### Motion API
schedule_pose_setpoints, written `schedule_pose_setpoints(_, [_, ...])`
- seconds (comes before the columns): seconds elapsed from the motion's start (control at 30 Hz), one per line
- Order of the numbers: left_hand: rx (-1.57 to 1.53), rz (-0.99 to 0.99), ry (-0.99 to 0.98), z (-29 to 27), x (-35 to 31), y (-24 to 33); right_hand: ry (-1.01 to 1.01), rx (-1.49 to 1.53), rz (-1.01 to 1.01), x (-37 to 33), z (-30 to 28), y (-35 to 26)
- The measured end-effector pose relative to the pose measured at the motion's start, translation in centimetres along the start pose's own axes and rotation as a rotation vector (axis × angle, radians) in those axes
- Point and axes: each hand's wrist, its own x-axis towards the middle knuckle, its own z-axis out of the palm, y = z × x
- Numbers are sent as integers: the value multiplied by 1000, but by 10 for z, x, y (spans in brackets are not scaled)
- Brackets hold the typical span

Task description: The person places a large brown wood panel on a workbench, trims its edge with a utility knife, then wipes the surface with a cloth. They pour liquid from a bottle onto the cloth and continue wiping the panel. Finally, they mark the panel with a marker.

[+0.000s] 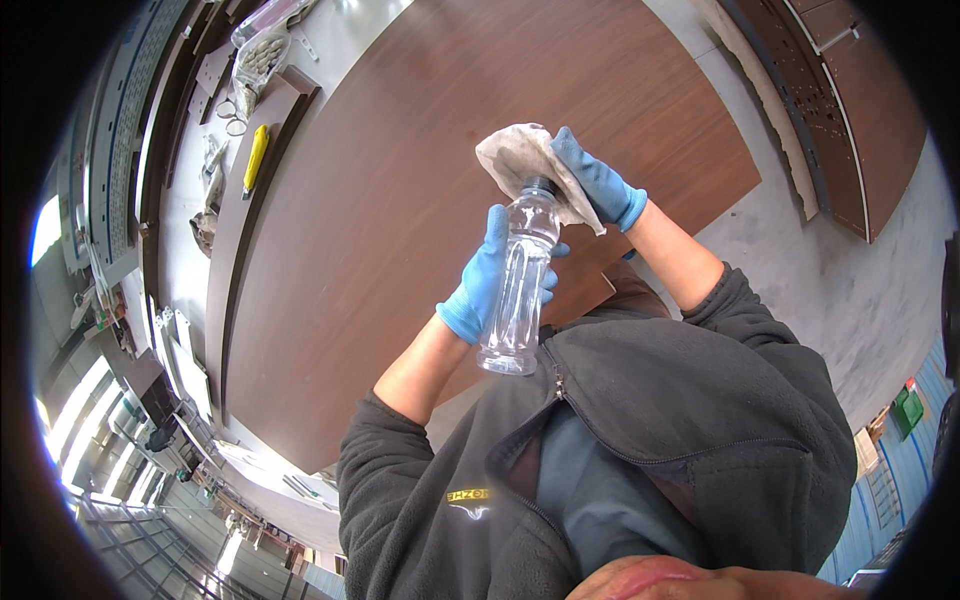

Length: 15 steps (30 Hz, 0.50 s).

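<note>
My left hand (482, 288), in a blue glove, is wrapped round a clear plastic bottle (522, 285) of clear liquid. The bottle is tilted, its dark cap end (540, 185) pointing away from me and up against a pale, stained cloth (518, 150). Holding that cloth is my right hand (598, 182), also blue-gloved, its fingers largely behind the fabric. Whether the cloth is pressed on the bottle's mouth or only beside it, I cannot tell. Below both hands lies a large brown wood-grain panel (400, 200).
A yellow utility knife (256, 158) rests on a narrow brown board (250, 225) left of the panel. Beyond it sits a clear bag of small round parts (263, 55). Brown panels with drilled holes (800, 100) stand at the far right.
</note>
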Motion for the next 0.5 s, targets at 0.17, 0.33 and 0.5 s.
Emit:
schedule_pose_setpoints(0.17, [31,2,-28,-3,1,-9,31,19,16,4,0,3])
schedule_pose_setpoints(0.33, [1,8,-42,-9,-3,-5,25,68,1,5,-1,6])
schedule_pose_setpoints(0.5, [107,83,-4,-14,-10,-1,31,129,-16,3,0,4])
